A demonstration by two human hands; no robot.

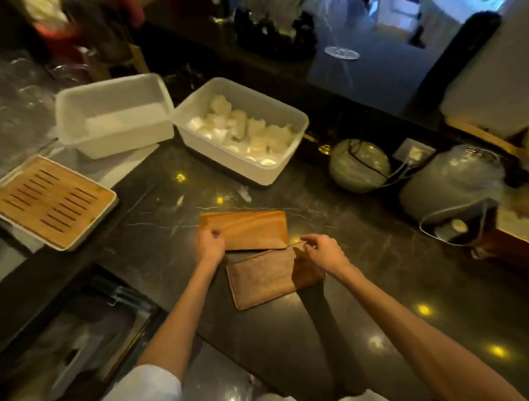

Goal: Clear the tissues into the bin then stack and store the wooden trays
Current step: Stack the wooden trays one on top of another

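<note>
Two flat wooden trays lie on the dark marble counter. The far tray is raised at its near edge, and my left hand grips its left near corner. The near tray lies tilted below it, partly under the far tray's edge. My right hand pinches the right near corner where the two trays meet; which tray it holds I cannot tell. A few small white scraps lie on the counter beyond the trays.
A white tub holding white folded pieces and a second white tub stand at the back. A slatted bamboo tray in a white base sits left. A glass globe and a kettle with cords stand right.
</note>
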